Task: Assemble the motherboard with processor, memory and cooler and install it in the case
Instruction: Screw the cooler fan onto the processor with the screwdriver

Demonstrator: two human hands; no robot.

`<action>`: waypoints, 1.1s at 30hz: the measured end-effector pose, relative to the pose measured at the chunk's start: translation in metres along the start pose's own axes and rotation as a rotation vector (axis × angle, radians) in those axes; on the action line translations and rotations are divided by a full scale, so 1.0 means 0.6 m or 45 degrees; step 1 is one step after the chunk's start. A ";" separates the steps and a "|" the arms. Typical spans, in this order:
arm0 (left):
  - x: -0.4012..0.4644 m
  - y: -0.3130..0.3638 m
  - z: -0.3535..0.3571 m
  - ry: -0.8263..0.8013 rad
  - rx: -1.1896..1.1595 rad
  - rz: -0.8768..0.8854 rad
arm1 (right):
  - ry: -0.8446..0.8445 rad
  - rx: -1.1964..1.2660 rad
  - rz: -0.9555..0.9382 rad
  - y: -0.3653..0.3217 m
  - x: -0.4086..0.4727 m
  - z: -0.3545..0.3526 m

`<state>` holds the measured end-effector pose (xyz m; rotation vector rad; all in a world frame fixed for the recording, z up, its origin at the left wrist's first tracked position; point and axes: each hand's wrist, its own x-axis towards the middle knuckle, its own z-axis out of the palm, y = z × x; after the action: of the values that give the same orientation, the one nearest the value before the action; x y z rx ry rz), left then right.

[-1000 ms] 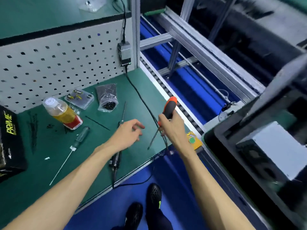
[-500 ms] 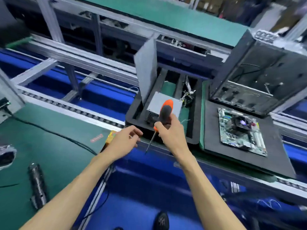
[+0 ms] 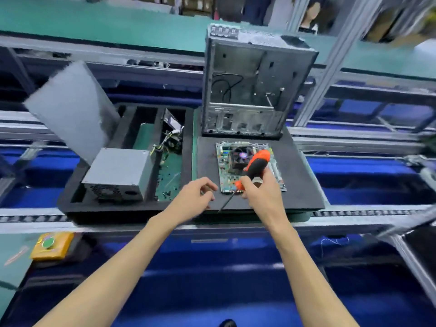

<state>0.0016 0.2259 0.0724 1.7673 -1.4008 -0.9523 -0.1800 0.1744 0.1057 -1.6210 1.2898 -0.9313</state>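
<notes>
A green motherboard [image 3: 226,171] with a cooler fan [image 3: 241,155] on it lies flat on a black foam pad [image 3: 299,185]. Behind it stands the open grey case [image 3: 254,90], its inside facing me. My right hand [image 3: 259,192] is shut on an orange-and-black screwdriver [image 3: 256,165], held over the board's near right part with the shaft pointing down and left. My left hand [image 3: 195,194] hovers just left of the board's near corner, fingers curled loosely; whether it holds anything small I cannot tell.
To the left, a black foam tray [image 3: 70,201] holds a grey power supply [image 3: 120,173], loose cables [image 3: 165,142] and a leaning grey side panel [image 3: 70,109]. A yellow button box [image 3: 50,245] sits on the bench corner, lower left. Conveyor rails run across.
The view has swung right from the green bench to the conveyor. Both hands have moved with it, and the screwdriver is now over the motherboard.
</notes>
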 end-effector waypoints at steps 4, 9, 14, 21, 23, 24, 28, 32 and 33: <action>0.053 0.058 0.063 -0.006 0.018 -0.003 | 0.089 0.039 -0.020 0.039 0.043 -0.087; 0.110 0.106 0.087 0.009 0.094 0.013 | 0.116 0.025 -0.012 0.064 0.100 -0.149; 0.184 0.116 0.082 0.019 0.276 0.085 | 0.168 0.029 -0.072 0.073 0.171 -0.171; 0.335 0.095 0.099 -0.014 0.618 0.354 | 0.214 -0.014 -0.116 0.083 0.281 -0.172; 0.376 0.084 0.106 -0.070 0.759 0.399 | 0.231 -0.058 -0.115 0.085 0.312 -0.170; 0.394 0.078 0.108 -0.116 0.818 0.403 | 0.240 -0.080 -0.119 0.087 0.326 -0.169; 0.435 0.049 0.118 -0.268 0.994 0.380 | 0.239 -0.111 -0.128 0.093 0.360 -0.156; 0.450 0.028 0.125 -0.270 1.015 0.374 | 0.214 -0.137 -0.104 0.098 0.381 -0.138; 0.451 0.026 0.125 -0.258 0.996 0.385 | 0.213 -0.139 -0.101 0.098 0.385 -0.134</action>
<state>-0.0293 -0.0475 0.0128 1.9186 -2.3128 -0.4413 -0.2301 -0.0717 0.0914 -1.7179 1.4197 -1.0805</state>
